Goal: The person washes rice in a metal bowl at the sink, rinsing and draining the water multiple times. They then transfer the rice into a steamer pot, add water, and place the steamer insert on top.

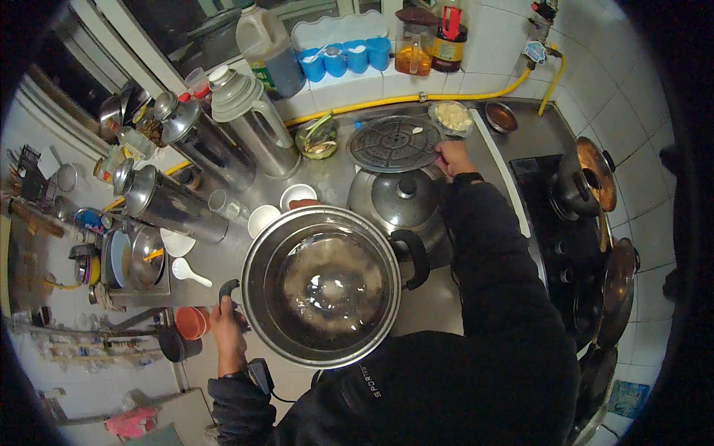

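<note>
My left hand [227,338] is closed round the black side handle of a large steel pot [256,297], which I hold close to my body. Shallow water, with light reflected in it, covers the pot's stained bottom. Farther off, my right hand [453,159] grips the right edge of a dark round perforated steaming rack [394,141]; its thumb and fingertips show in part. Just nearer than the rack sits a lidded steel pot [405,197] with a black knob. The big pot's right handle overlaps its near side.
Steel thermos flasks [249,123] crowd the counter at the left. White bowls [262,221] and a white spoon [191,273] lie beside the big pot. Behind the rack are a bowl of pale food [451,117] and a yellow gas hose [372,104]. A black stove [561,245] stands right.
</note>
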Tool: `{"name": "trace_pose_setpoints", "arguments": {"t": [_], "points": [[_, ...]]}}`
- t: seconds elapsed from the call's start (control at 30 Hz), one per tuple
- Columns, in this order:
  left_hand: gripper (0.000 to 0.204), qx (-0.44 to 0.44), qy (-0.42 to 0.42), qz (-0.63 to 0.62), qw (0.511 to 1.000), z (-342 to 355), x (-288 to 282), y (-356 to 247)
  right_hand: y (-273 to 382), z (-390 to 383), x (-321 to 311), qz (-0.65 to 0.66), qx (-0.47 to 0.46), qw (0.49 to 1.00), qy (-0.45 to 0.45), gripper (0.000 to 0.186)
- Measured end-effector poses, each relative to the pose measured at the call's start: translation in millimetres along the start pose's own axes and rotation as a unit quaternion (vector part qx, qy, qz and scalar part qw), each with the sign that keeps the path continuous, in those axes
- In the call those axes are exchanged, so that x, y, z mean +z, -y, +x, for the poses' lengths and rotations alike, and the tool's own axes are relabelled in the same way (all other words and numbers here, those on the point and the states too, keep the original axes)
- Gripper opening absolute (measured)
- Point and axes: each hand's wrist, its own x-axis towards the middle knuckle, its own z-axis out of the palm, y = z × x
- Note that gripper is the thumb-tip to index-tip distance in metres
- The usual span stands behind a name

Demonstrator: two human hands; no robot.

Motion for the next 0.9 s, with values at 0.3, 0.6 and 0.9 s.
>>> {"name": "trace_pose_setpoints", "arguments": {"t": [0.3,0.6,0.9], "points": [[0.034,-0.018,-0.009,0.020,1.000,-4.3,5.3,-11.9,53.7,-130.2,-48.6,0.176,-0.076,0.980,0.061,0.012],[0.035,-0.024,0.024,0.000,0.999,2.6,7.2,-17.4,41.8,-329.4,-46.6,0.185,-0.140,0.949,0.215,0.032],[0.032,-0.028,0.056,-0.026,0.998,9.8,5.3,-16.7,8.5,-402.1,63.8,0.083,0.019,0.933,0.349,0.020]]}}
